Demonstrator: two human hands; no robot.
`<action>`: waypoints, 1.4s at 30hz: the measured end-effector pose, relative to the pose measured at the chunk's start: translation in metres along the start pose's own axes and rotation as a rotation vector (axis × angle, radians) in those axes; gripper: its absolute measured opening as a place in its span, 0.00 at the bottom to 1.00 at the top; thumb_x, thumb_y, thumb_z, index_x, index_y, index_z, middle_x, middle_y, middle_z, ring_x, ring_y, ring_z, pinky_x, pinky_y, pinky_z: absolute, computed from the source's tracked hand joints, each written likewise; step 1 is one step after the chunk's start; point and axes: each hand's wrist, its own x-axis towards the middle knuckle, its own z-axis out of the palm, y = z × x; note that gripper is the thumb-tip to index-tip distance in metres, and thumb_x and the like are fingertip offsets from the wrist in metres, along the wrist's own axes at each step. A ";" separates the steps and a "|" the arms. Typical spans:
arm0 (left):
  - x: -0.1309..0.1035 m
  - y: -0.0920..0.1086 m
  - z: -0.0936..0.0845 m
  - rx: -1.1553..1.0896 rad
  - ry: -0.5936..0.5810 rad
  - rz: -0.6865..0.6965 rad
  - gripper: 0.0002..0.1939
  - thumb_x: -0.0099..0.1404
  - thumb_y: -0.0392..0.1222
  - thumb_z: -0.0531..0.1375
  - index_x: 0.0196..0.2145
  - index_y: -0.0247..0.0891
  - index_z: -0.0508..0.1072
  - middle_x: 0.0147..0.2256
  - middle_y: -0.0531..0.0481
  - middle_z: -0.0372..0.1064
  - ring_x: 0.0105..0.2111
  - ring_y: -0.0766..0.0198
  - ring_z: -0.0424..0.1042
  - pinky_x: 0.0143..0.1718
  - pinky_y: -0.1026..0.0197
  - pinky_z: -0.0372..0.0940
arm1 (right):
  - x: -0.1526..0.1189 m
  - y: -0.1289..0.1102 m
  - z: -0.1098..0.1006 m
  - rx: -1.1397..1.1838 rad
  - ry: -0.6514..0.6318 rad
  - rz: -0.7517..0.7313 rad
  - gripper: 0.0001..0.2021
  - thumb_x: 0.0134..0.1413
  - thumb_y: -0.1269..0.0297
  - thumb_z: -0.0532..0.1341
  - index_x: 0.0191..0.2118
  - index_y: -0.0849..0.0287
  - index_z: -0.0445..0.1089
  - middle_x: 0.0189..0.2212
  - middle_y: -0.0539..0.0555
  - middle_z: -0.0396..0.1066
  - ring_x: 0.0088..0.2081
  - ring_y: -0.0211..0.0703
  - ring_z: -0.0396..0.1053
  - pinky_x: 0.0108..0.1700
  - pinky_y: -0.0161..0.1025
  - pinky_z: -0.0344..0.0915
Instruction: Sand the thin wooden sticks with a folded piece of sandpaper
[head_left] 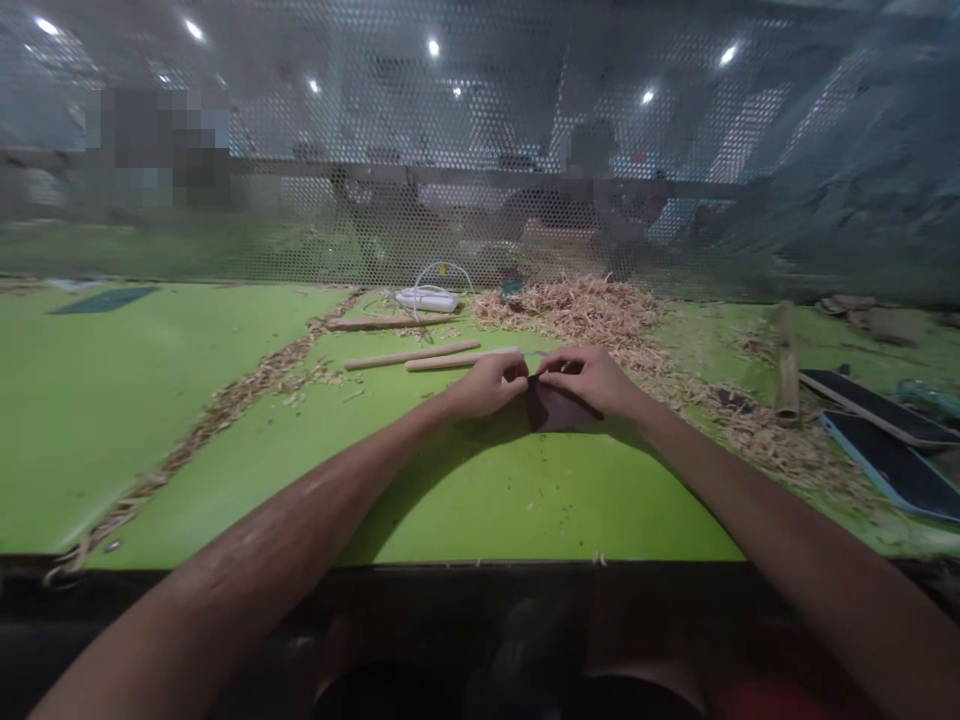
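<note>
A small dark brown sheet (562, 410), which looks like sandpaper, lies on the green table under my hands. My right hand (592, 380) is closed, thumb and fingers pinching at the sheet's far edge. Beside the sheet's left corner, my left hand (489, 386) has its fingers curled and thumb bent in; what its fingertips hold, if anything, is too small to make out. Just beyond the left hand lies a pale wooden stick (442, 363), its right part passing behind the fingers. A second wooden stick (405, 356) rests alongside it.
Wood shavings (581, 305) are heaped at the back, trailing right. A white power strip (427, 300) with a cable sits near the mesh screen (450, 220). Two phones (892, 465) and a bamboo piece (786, 365) lie right. A shavings-filled seam (217, 410) runs down the left.
</note>
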 end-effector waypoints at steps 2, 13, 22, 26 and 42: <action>0.000 -0.001 -0.001 0.014 -0.011 0.019 0.05 0.64 0.37 0.58 0.32 0.38 0.74 0.30 0.52 0.71 0.33 0.61 0.68 0.38 0.59 0.62 | 0.000 0.000 0.000 0.011 -0.003 0.001 0.06 0.53 0.61 0.70 0.35 0.55 0.83 0.38 0.57 0.83 0.41 0.52 0.76 0.50 0.49 0.69; -0.001 0.003 -0.009 -0.280 -0.126 -0.174 0.07 0.66 0.41 0.62 0.32 0.37 0.76 0.26 0.53 0.74 0.26 0.65 0.72 0.30 0.64 0.66 | 0.001 0.006 -0.004 0.104 -0.062 0.090 0.11 0.49 0.57 0.72 0.34 0.59 0.83 0.35 0.57 0.82 0.37 0.48 0.72 0.43 0.46 0.68; 0.001 0.001 -0.007 -0.347 -0.136 -0.199 0.07 0.66 0.40 0.65 0.31 0.36 0.76 0.24 0.52 0.75 0.25 0.66 0.73 0.29 0.65 0.67 | 0.002 0.011 -0.007 0.144 -0.108 0.108 0.07 0.50 0.60 0.73 0.33 0.58 0.83 0.34 0.57 0.81 0.35 0.47 0.72 0.40 0.44 0.67; 0.000 0.002 -0.008 -0.349 -0.145 -0.203 0.07 0.66 0.41 0.65 0.31 0.37 0.76 0.25 0.51 0.75 0.25 0.66 0.73 0.29 0.64 0.68 | 0.004 0.013 -0.008 0.151 -0.119 0.092 0.08 0.48 0.59 0.74 0.32 0.56 0.83 0.32 0.55 0.80 0.35 0.47 0.72 0.41 0.44 0.68; 0.002 -0.031 -0.024 -0.356 -0.007 -0.278 0.09 0.72 0.43 0.66 0.36 0.36 0.75 0.32 0.47 0.78 0.27 0.67 0.75 0.28 0.64 0.68 | 0.004 0.026 -0.022 0.197 -0.018 0.179 0.07 0.44 0.61 0.75 0.30 0.58 0.83 0.31 0.57 0.81 0.35 0.48 0.72 0.41 0.46 0.67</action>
